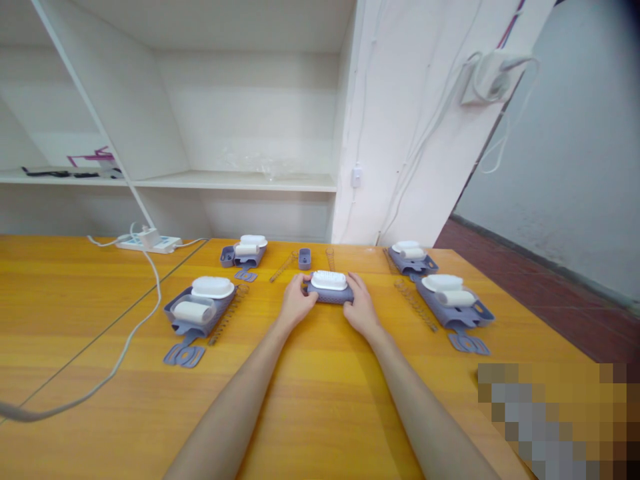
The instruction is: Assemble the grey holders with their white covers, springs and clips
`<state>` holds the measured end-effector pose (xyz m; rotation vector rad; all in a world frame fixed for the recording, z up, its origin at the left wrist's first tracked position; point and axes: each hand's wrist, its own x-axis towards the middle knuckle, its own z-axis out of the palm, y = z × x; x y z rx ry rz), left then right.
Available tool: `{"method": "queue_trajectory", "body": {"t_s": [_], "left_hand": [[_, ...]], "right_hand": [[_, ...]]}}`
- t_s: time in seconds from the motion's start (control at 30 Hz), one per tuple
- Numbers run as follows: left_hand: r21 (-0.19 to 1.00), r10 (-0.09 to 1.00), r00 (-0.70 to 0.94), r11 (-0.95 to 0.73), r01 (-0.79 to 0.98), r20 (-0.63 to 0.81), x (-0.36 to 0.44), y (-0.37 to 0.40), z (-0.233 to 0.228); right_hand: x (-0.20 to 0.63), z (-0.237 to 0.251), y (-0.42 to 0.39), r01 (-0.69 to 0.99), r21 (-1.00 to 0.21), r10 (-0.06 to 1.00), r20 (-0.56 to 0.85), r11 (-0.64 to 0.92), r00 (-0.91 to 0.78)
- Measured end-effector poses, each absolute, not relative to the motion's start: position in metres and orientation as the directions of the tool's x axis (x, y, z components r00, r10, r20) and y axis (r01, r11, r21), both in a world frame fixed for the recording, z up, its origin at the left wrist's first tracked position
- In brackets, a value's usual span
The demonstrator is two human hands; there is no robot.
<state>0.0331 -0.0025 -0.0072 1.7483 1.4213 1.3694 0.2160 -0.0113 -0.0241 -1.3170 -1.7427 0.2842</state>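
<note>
Both my hands hold a grey-purple textured plastic case at the middle of the table. On it sits a white oval bristled piece. My left hand grips its left end, and my right hand has the right end, thumbs at the near side. Just behind it stand a small grey-purple cup and two thin coil springs, the left one lying slanted, the other partly hidden behind the case.
Similar case sets with white rollers lie left, back left, right and back right. Springs and flat grey pieces lie beside them. A power strip with a trailing white cable sits left; white shelves stand behind.
</note>
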Motion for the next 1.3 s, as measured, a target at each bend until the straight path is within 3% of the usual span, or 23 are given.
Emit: {"method": "queue_trajectory", "body": {"t_s": [0.4,0.77,1.07,1.17,1.3], "left_hand": [[0.81,0.889,-0.053,-0.388,0.439,0.454,0.037,-0.006,-0.005],[0.864,0.904,-0.11,-0.35,0.361,0.412,0.037,-0.008,-0.001],[0.789,0.875,-0.181,-0.293,0.54,0.449,0.036,-0.006,-0.005],[0.738,0.848,-0.145,-0.344,0.58,0.51,0.038,-0.007,-0.001],[0.651,0.837,0.038,-0.453,0.609,0.547,0.04,-0.01,0.0]], "right_hand": [[0.213,-0.02,-0.015,0.624,-0.67,0.859,0.513,0.402,-0.003],[0.212,-0.006,-0.017,0.512,-0.764,0.831,0.533,0.393,0.158],[0.208,-0.001,-0.024,0.643,-0.642,0.82,0.571,0.418,0.036],[0.207,-0.002,-0.024,0.637,-0.646,0.837,0.546,0.421,0.001],[0.206,-0.005,-0.022,0.655,-0.636,0.837,0.547,0.408,0.009]]}}
